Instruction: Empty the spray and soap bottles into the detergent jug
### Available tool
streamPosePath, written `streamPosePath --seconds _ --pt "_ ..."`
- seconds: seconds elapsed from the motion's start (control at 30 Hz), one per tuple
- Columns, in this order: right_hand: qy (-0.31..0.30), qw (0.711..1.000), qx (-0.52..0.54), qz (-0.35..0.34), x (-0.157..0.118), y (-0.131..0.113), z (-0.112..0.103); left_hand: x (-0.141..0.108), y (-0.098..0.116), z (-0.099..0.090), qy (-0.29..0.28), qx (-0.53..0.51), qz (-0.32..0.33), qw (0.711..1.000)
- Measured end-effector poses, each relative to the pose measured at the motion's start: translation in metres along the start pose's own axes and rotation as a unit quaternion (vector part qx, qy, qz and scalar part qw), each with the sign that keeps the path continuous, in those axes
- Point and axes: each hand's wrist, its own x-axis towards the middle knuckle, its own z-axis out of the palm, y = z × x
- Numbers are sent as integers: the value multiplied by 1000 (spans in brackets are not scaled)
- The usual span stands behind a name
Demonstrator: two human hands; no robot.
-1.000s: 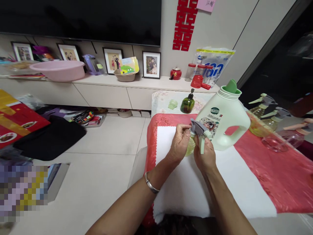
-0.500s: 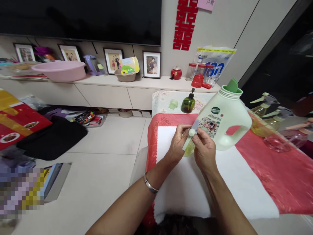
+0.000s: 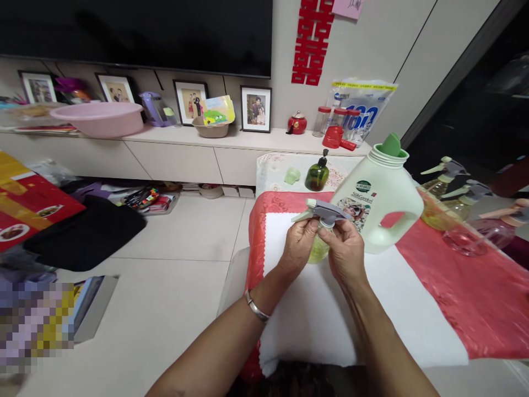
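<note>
Both hands are closed around the neck of a small spray bottle (image 3: 319, 251) with yellowish liquid inside. Its grey and pale green trigger head (image 3: 326, 209) points its trigger end to the left. My left hand (image 3: 300, 242) pinches the neck from the left, while my right hand (image 3: 345, 242) grips it from the right. The fingers partly cover the join between head and bottle. Just behind my right hand stands a large pale green detergent jug (image 3: 382, 193), a green spout showing in its uncapped mouth.
A white cloth (image 3: 306, 314) lies over a red table cover (image 3: 496, 309). Behind are a green pump bottle (image 3: 317, 175) and a pale green cap (image 3: 291, 176). Several other spray bottles, one pink (image 3: 475, 237), stand at the right. A cabinet top (image 3: 256, 144) runs along the wall.
The spray head has turned on the bottle: its trigger end pointed toward me before and now points left. Both hands remain at the bottle's neck.
</note>
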Motion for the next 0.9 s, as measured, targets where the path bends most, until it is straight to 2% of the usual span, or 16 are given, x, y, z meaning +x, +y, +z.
streamPosePath --seconds 0.13,0.3,0.4,0.5,0.7,0.9 --pt "-30 1000 -7 -2 -2 2 -5 2 0 0 5 0 15 1000" --pt "-50 999 1 8 -3 5 -14 2 -1 0 -14 -20 17 1000" --pt "-36 999 14 13 -3 7 -14 0 -4 -1 10 -9 -2 1000" --pt "-17 999 26 11 -2 6 -11 -2 -4 -3 39 25 9 999" --pt "-20 999 38 1 -1 3 -5 -2 -2 -7 9 38 33 999" --pt "-45 998 40 13 -2 3 -11 1 -3 -4 0 42 35 998"
